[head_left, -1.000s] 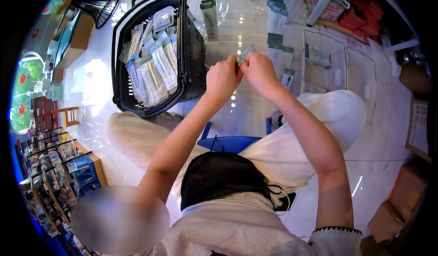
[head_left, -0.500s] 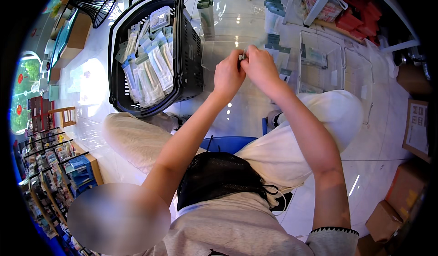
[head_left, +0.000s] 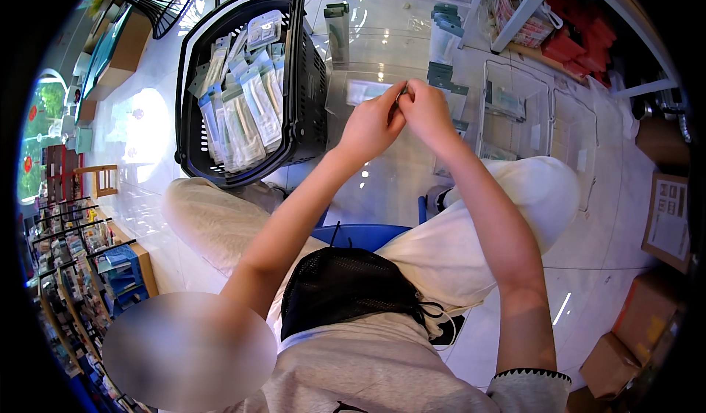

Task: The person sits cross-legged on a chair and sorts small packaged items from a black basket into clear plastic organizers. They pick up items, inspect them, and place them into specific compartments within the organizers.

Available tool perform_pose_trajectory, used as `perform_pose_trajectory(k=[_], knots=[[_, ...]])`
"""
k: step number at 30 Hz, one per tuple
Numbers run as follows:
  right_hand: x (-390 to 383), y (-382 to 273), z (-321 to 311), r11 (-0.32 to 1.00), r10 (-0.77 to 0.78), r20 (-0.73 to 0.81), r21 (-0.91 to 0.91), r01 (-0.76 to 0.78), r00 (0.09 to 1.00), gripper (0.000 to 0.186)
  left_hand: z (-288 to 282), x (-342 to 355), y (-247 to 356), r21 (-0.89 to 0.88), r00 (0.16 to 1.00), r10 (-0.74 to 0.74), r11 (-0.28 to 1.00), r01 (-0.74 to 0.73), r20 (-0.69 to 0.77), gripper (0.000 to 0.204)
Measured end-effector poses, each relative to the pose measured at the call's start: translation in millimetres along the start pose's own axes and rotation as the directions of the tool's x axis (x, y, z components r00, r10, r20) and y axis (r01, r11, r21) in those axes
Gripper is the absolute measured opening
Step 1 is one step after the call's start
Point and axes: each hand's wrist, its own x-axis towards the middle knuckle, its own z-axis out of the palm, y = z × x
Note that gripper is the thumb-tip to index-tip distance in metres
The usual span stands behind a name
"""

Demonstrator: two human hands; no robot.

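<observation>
My left hand (head_left: 371, 126) and my right hand (head_left: 426, 115) meet at their fingertips, closed on a small pale packet (head_left: 368, 91), mostly hidden by the fingers. Behind them is a clear acrylic tray (head_left: 332, 97). Beside my left hand a black plastic basket (head_left: 309, 126) is piled with long, slim packets (head_left: 257, 100). Upright grey-green packages (head_left: 445, 34) stand in a row beyond my right hand, and another group (head_left: 336, 30) stands behind the tray.
Clear containers (head_left: 570, 133) sit at the right, below a metal-framed rack (head_left: 533, 5) with red items. Cardboard boxes (head_left: 640, 317) are at the lower right. A blue seat (head_left: 360, 233) shows between my legs. Merchandise racks (head_left: 73, 280) and a wooden chair (head_left: 103, 181) are at the left.
The packet's grey corner, raised above my fingers a second ago, is lower; a pale piece shows left of them. My hands have shifted slightly, still together.
</observation>
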Motion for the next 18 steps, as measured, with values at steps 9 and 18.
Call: perform_pose_trajectory(k=[9, 18], knots=[[-0.1, -8.0, -30.9, 0.878, -0.185, 0.354, 0.478, -0.008, 0.917, 0.008, -53.6, 3.9, 1.6, 0.357, 0.856, 0.503, 0.826, -0.436, -0.117, 0.079], [-3.7, -4.0, -24.9, 0.964, -0.087, 0.127, 0.261, 0.052, 0.988, 0.015, -47.1, 13.5, -7.7, 0.171, 0.905, 0.405, 0.89, -0.422, 0.126, 0.059]])
